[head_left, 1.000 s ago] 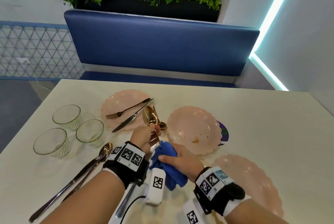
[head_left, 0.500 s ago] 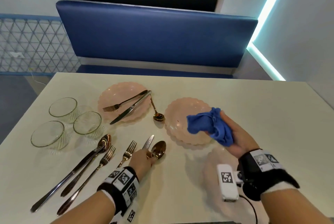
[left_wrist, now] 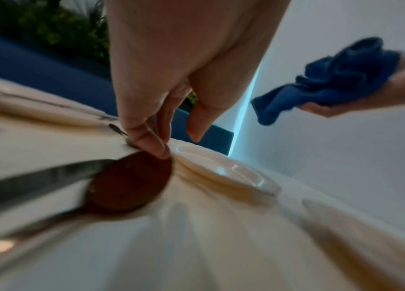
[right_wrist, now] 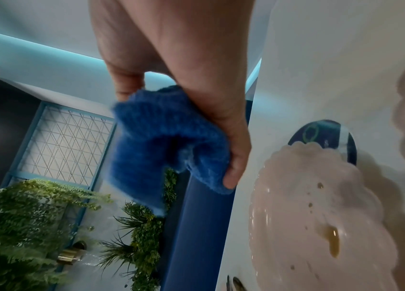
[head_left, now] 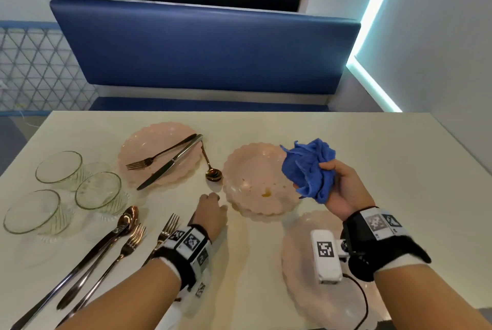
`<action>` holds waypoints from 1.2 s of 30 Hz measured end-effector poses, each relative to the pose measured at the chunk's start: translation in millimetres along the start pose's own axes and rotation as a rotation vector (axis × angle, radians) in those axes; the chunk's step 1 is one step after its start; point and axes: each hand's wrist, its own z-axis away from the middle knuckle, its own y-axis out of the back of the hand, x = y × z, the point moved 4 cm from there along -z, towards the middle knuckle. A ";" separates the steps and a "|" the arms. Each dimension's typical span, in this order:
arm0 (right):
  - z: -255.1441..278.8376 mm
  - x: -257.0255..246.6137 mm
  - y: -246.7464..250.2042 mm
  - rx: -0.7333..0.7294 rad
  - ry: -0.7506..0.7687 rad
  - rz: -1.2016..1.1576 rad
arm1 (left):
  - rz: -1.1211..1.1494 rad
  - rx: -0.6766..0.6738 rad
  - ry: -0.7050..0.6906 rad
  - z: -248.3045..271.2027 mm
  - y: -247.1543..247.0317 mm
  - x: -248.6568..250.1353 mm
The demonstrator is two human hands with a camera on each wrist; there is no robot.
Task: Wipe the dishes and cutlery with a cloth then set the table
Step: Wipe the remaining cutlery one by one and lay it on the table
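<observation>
My right hand (head_left: 343, 188) grips a bunched blue cloth (head_left: 308, 167), held in the air above the right rim of a stack of pink scalloped plates (head_left: 250, 167); the top plate carries an orange food stain. The right wrist view shows the cloth (right_wrist: 169, 141) wrapped by thumb and fingers. My left hand (head_left: 213, 198) hovers low over the table just left of the stack, fingers loosely curled and holding nothing. In the left wrist view a copper spoon (left_wrist: 131, 183) and a knife (left_wrist: 34, 177) lie on the table under those fingers (left_wrist: 151, 143).
A pink plate (head_left: 138, 148) at the back left holds a fork and knife, with a small copper spoon (head_left: 213, 174) beside it. Another pink plate (head_left: 300, 258) lies near right. Three glass bowls (head_left: 98, 191) stand left, with spoons and forks (head_left: 135, 234) in front. A blue bench lies beyond.
My left hand laid the copper spoon down beside the knife, let go and moved forward toward the plate stack. My right hand lifted the cloth up and to the right.
</observation>
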 end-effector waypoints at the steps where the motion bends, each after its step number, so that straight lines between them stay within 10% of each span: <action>1: -0.5 -4.7 3.3 0.016 0.015 0.029 | 0.060 -0.009 0.046 -5.3 -3.1 11.3; 17: -2.9 -39.9 52.7 0.077 0.069 0.297 | 0.097 -0.009 0.266 -55.5 -2.0 46.0; 25: -24.7 -38.1 51.8 0.162 0.060 0.441 | 0.708 0.155 0.163 -54.9 -1.5 54.8; 31: -57.5 -36.2 12.8 -0.004 0.407 1.324 | 1.043 0.211 0.168 -43.0 6.8 57.5; 36: -72.3 12.7 14.6 -0.214 0.249 1.950 | 1.159 0.353 0.217 -33.3 14.5 53.2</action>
